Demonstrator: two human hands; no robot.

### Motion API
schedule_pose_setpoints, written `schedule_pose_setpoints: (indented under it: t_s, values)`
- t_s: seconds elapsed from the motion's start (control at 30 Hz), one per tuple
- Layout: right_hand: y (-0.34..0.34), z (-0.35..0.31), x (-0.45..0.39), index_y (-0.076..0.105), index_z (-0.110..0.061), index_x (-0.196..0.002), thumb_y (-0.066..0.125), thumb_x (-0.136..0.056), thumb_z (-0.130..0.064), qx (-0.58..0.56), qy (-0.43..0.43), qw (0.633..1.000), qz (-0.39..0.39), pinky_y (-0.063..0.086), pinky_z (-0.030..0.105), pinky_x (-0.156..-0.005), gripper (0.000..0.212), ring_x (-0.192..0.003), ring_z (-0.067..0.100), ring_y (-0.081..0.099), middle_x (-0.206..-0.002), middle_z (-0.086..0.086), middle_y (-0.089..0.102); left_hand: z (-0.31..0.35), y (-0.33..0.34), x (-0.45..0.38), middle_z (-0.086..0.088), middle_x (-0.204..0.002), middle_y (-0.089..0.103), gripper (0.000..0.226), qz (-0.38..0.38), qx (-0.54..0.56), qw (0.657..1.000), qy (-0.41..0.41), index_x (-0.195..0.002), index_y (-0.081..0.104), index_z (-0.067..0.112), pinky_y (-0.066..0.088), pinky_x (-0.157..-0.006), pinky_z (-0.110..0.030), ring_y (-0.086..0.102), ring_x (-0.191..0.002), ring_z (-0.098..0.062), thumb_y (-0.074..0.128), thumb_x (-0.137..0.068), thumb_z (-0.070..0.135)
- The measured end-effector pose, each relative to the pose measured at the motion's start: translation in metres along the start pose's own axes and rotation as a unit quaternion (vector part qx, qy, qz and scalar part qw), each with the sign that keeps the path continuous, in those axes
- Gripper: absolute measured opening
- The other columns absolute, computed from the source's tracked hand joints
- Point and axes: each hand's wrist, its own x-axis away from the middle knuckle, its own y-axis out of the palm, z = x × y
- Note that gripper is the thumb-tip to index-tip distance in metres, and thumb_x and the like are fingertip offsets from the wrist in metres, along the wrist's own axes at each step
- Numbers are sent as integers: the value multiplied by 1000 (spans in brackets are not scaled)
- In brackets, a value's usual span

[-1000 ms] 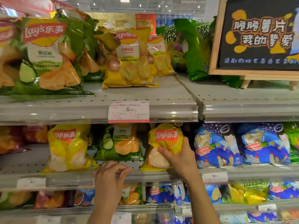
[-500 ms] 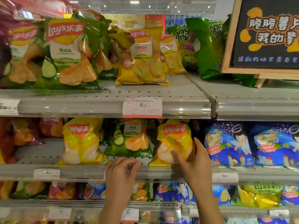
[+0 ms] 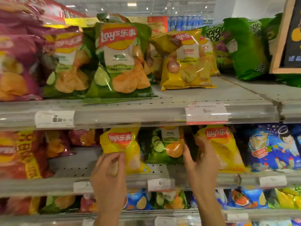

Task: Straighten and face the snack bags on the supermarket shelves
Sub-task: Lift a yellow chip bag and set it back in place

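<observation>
On the middle shelf (image 3: 162, 170) stand a left yellow Lay's bag (image 3: 120, 142), a green cucumber Lay's bag (image 3: 164, 145) set further back, and a right yellow Lay's bag (image 3: 224, 149). My left hand (image 3: 109, 175) grips the lower front of the left yellow bag with curled fingers. My right hand (image 3: 202, 163) is spread in the gap between the green bag and the right yellow bag. Its thumb lies by the green bag's right edge and its fingers touch the right yellow bag's left edge.
Blue snack bags (image 3: 272, 147) stand to the right and red bags (image 3: 21, 154) to the left. The top shelf holds green Lay's bags (image 3: 120, 62), a yellow bag (image 3: 185, 61) and a framed chalkboard sign (image 3: 286, 39). Price tags (image 3: 206, 113) line the shelf rails. More bags fill the shelf below.
My left hand rose from the shelf rail and took hold of the left yellow bag. My right hand shifted from the front of the right yellow bag to its left edge. The view panned left.
</observation>
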Motion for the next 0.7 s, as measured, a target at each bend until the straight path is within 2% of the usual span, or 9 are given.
schedule_pose_setpoints:
  t_s: [0.07,0.13,0.2,0.3,0.4,0.47,0.53,0.63,0.7]
  values:
    - [12,-4,0,57,-12,-138,75,-89,-34,26,11,999,-31,50,45,-101,57,-120,24,58,-131,6,64,-13,-11,-11,15,-96,64,10,7,7,1000,-14,-89,65,43,53,-79,-31,64,-87,-8,69,-88,34]
    - [21,-5,-2,52,-10,-143,77,-87,-37,51,26,996,-63,48,47,-103,67,-124,26,56,-135,8,61,-25,-17,-22,12,-102,60,11,1,-3,999,-32,-94,61,47,50,-79,-29,62,-89,-6,63,-84,51]
    - [29,-6,-6,44,-10,-149,77,-85,-43,65,55,991,-100,44,48,-108,79,-131,28,51,-142,10,56,-40,-19,-31,10,-107,57,32,-32,-31,998,-41,-105,57,44,45,-82,-29,58,-95,-8,60,-78,61]
    - [38,-5,-15,39,-14,-152,77,-80,-56,63,105,979,-161,44,49,-111,92,-134,27,51,-144,8,55,-56,-15,-43,10,-112,59,63,-118,-50,988,-81,-122,50,35,50,-89,-39,59,-103,-13,66,-70,66]
    - [43,-2,-29,46,-18,-144,81,-72,-59,46,144,966,-210,47,49,-108,90,-126,26,58,-134,4,63,-63,-13,-56,30,-103,63,82,-184,-10,972,-149,-120,38,45,52,-86,-36,61,-96,8,75,-54,76]
    - [47,-1,-40,47,-19,-142,84,-68,-60,35,171,955,-242,49,46,-108,92,-123,24,60,-131,1,65,-68,-8,-67,18,-109,68,109,-224,16,955,-192,-128,42,33,53,-94,-42,65,-101,-2,80,-39,82]
    - [49,1,-51,49,-19,-141,88,-63,-58,26,186,946,-263,49,43,-108,95,-122,22,62,-130,1,66,-69,-3,-76,5,-111,72,118,-264,43,941,-209,-131,49,24,52,-99,-47,68,-105,-11,86,-32,77]
    - [53,5,-58,54,-16,-137,92,-58,-52,-5,199,939,-282,49,41,-108,94,-121,20,63,-128,3,68,-66,1,-83,-1,-111,74,105,-297,61,931,-204,-128,57,19,52,-99,-51,69,-106,-17,93,-38,59]
    - [55,9,-60,57,-15,-134,95,-58,-46,-16,204,934,-292,51,41,-106,91,-118,20,64,-125,3,70,-67,4,-84,-4,-114,73,106,-298,68,929,-210,-130,56,17,51,-100,-53,69,-108,-21,95,-40,54]
